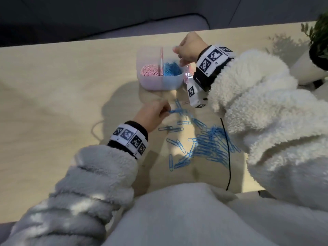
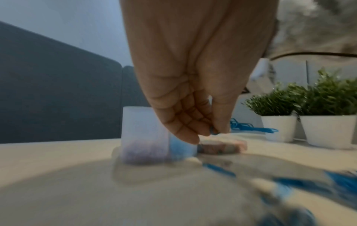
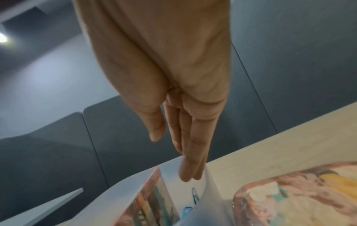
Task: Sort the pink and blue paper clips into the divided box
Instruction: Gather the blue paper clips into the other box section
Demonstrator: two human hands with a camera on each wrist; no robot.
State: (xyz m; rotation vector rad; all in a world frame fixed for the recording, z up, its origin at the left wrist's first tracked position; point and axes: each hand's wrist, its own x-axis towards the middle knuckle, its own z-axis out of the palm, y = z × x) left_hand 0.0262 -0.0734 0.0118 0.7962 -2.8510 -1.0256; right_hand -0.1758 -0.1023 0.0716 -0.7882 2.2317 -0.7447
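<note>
- Box point(image 1: 152, 86) stands ahead of the left hand's fingertips and a little to their right, with pink clips point(image 1: 150, 71) heaped in its left half and blue clips point(image 1: 170, 70) in its right half, either side of an upright divider point(image 1: 161, 63).
- Left hand point(image 1: 152, 112) sits low over the table point(image 1: 53, 103); in the left wrist view its thumb and curled fingers point(image 2: 185, 126) pinch a small bunch of blue clips point(image 2: 251, 127), which trails off to the right of the fingertips, long axis running roughly sideways.
- Judged from this, the blue half is the target for that bunch, so the move is forward and to the right; the left hand holds the load, and the right hand has none that I can see.
- Right hand point(image 1: 190, 48) hangs over the blue half; in the right wrist view its fingers point(image 3: 191, 160) are straight and close together, tips pointing down just inside the wall, a few blue clips below them, nothing held there.
- Loose blue clips point(image 1: 209, 146) lie in a spread on the table, nearer the body than either hand, to the right of the left fingertips; no pink ones show among them.
- Patterned packet point(image 1: 187, 73) lies just beside the box's right wall, under the right wrist.
</note>
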